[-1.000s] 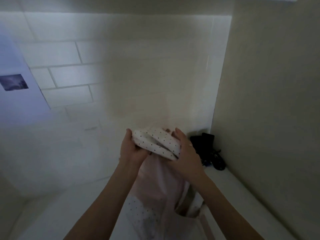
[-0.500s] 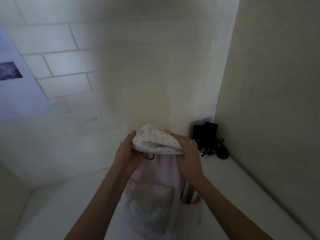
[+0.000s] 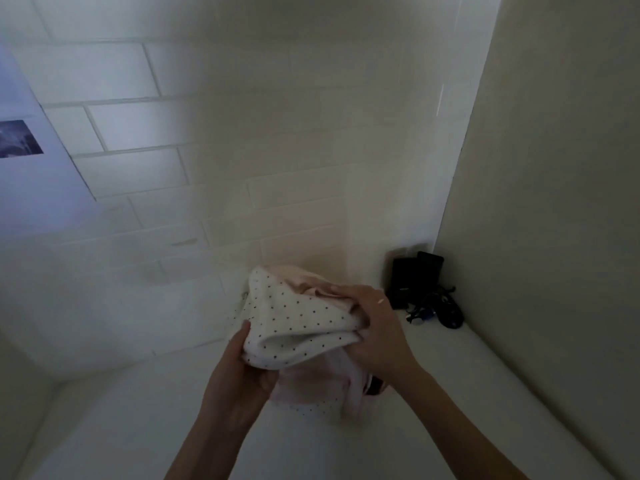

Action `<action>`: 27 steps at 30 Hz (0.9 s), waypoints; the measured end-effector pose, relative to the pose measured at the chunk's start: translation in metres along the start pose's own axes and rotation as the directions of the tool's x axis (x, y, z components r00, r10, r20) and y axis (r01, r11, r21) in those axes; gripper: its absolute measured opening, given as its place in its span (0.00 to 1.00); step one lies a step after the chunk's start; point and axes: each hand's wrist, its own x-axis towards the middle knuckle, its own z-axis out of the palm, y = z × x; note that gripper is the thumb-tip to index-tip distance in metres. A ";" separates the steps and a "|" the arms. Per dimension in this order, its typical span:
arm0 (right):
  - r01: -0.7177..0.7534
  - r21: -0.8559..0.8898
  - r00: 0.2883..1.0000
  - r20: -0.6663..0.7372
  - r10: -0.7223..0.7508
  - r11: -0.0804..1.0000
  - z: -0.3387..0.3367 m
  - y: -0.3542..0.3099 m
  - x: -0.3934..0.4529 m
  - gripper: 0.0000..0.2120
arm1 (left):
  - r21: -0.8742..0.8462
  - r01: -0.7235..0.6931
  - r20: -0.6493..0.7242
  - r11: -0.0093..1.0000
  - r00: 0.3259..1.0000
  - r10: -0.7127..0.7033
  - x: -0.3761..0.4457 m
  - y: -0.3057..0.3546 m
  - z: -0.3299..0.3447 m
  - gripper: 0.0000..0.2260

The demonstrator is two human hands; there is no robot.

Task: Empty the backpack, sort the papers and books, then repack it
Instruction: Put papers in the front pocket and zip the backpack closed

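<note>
Both hands hold the backpack point(image 3: 298, 317), a soft white fabric bag with small dark dots and pale pink parts, bunched up between them above the white tabletop point(image 3: 450, 393). The left hand point(image 3: 239, 379) grips it from below and from the left, the thumb lying up along the dotted fabric and the fingers curled under the fold. The right hand point(image 3: 377, 327) clasps the bag's right end from above, its fingers wrapped over the pink upper edge and the back of the hand turned toward the camera. Below the hands, pink fabric and a strip of dotted cloth hang down from the bundle toward the tabletop; whether they touch it cannot be told. Beyond the right hand, in the corner where the tabletop meets the walls, stand two dark upright boxes point(image 3: 415, 277), and just beside them lies a tangle of black cord point(image 3: 440, 308). Behind the hands rises a white tiled wall point(image 3: 207, 168), and far off to the left of the left hand a pale sheet bearing a small dark picture point(image 3: 17, 138) hangs against the tiles.
</note>
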 end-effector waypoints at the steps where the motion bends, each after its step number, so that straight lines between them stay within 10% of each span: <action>1: -0.040 0.003 0.999 0.032 0.040 0.999 0.001 0.000 0.000 0.29 | 0.018 0.000 -0.011 1.000 1.000 0.000 -0.003 0.002 -0.002 0.12; 5: -0.224 0.156 0.900 0.413 0.142 0.962 -0.001 0.007 0.002 0.49 | 0.140 -0.004 -0.127 0.990 0.992 0.022 0.000 0.012 -0.001 0.11; 10: -0.424 0.259 0.726 0.670 0.155 0.868 -0.018 -0.004 0.008 0.44 | 0.199 0.028 -0.185 0.979 0.983 0.009 0.007 0.016 0.005 0.12; 16: -0.324 0.171 0.945 0.103 0.310 0.931 0.008 -0.004 0.023 0.03 | 0.172 0.055 -0.132 0.984 0.991 -0.033 0.024 0.015 0.025 0.10; 22: -0.335 0.166 0.942 0.025 0.336 0.927 0.005 0.002 0.037 0.03 | 0.214 -0.019 -0.313 0.977 0.946 0.087 0.035 0.029 0.009 0.07; 27: -0.397 0.123 0.881 -0.226 0.415 0.910 0.006 0.008 0.041 0.02 | 0.684 -0.211 -0.385 0.699 0.709 0.591 0.038 0.031 -0.016 0.14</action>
